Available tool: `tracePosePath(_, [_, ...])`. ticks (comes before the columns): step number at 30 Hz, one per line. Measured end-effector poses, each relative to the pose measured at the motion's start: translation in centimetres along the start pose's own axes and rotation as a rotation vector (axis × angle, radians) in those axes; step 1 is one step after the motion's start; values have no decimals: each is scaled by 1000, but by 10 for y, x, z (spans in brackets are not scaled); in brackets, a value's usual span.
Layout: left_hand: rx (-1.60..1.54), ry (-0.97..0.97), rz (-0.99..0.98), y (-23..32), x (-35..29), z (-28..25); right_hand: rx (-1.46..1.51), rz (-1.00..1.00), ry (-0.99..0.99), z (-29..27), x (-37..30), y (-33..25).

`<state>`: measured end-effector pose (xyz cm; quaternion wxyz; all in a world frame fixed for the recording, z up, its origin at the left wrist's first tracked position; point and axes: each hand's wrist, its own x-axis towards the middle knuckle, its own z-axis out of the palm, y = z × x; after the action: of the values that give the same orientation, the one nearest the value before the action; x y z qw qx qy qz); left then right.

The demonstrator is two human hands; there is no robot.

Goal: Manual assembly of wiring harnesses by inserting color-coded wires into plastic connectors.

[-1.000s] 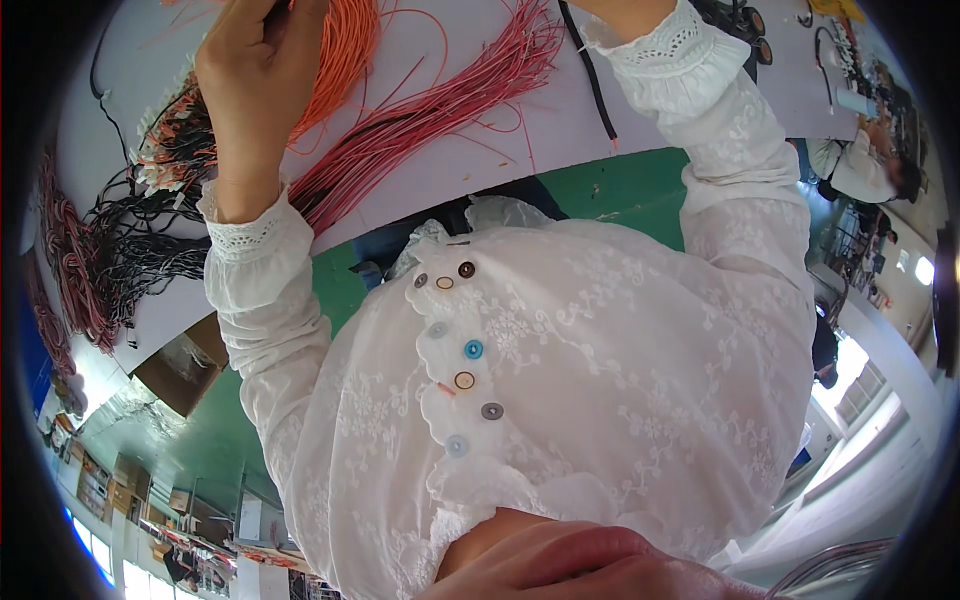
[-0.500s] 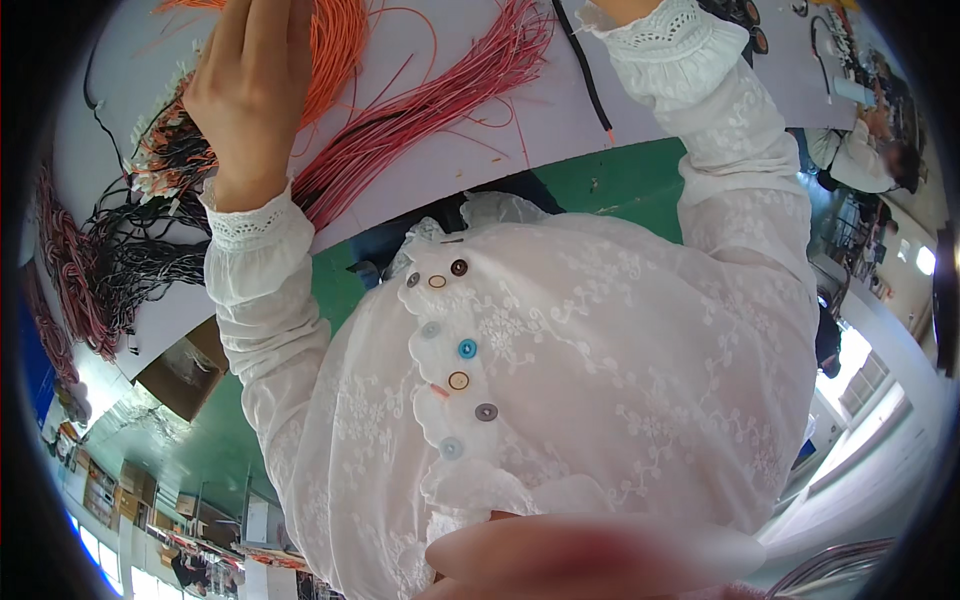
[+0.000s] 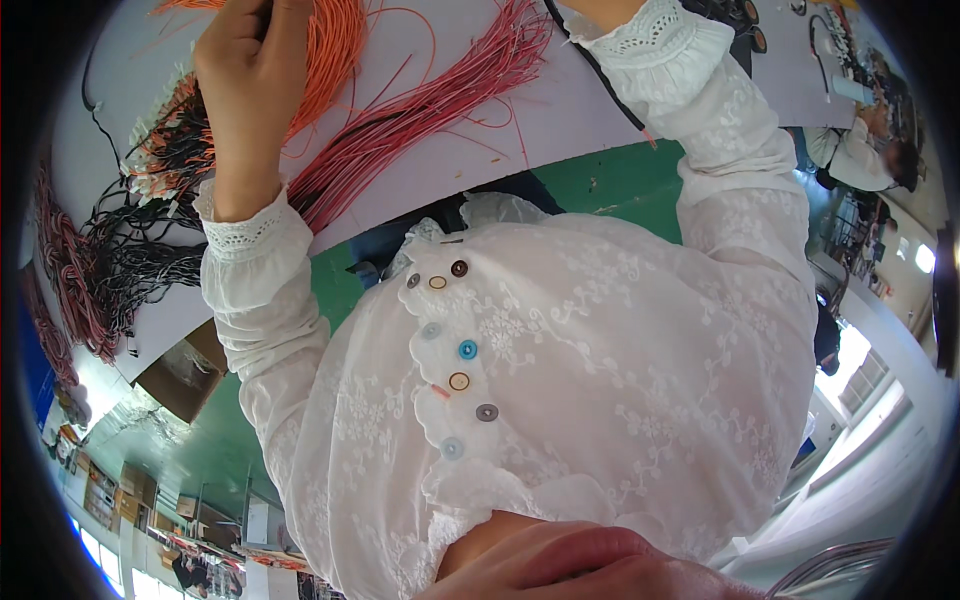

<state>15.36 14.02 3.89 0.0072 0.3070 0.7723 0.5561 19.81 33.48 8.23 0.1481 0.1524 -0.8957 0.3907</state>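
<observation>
My left hand (image 3: 252, 75) is over the left part of the table, beside a thick bundle of orange wires (image 3: 338, 50). Its fingers are curled toward the thumb; the tips pass out of the top edge, so what they hold is hidden. Of my right hand (image 3: 606, 12), only the part near the wrist shows at the top edge, its fingers out of sight. A black cable (image 3: 598, 68) with a small reddish end runs down beside that wrist. Between my arms lies a long bundle of red wires (image 3: 430, 95).
Left of my left hand are orange and black wires with white connectors (image 3: 150, 165), tangled black wires (image 3: 150, 250) and coiled dark red wires (image 3: 75, 270). A cardboard box (image 3: 183, 375) sits below the table's left edge. Another person (image 3: 865, 160) is at the far right.
The black cable's lower end has swung to the right. My right wrist has shifted slightly left. My left hand has turned, showing a gap between thumb and fingers. The wire bundles lie as before.
</observation>
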Motion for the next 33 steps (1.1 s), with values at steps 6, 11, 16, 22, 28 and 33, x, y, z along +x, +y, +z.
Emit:
tracePosePath(6, [98,-102,-113,18,3,-1,42,-226,22,5,-13,38])
tracePosePath(11, [608,38,440,6,-5,-5,92,465,-124,-7,-3,0])
tracePosePath(16, [475,45,143,10,-6,-4,22,-301,95,11,-10,39])
tracePosePath(22, [377,25,121,6,-4,4,-29,-320,104,12,-10,42])
tracePosePath(28, [302,19,-174,46,6,13,14,-267,58,10,-14,42])
tracePosePath(33, [440,30,387,-3,-5,-11,2,-293,86,10,-11,40])
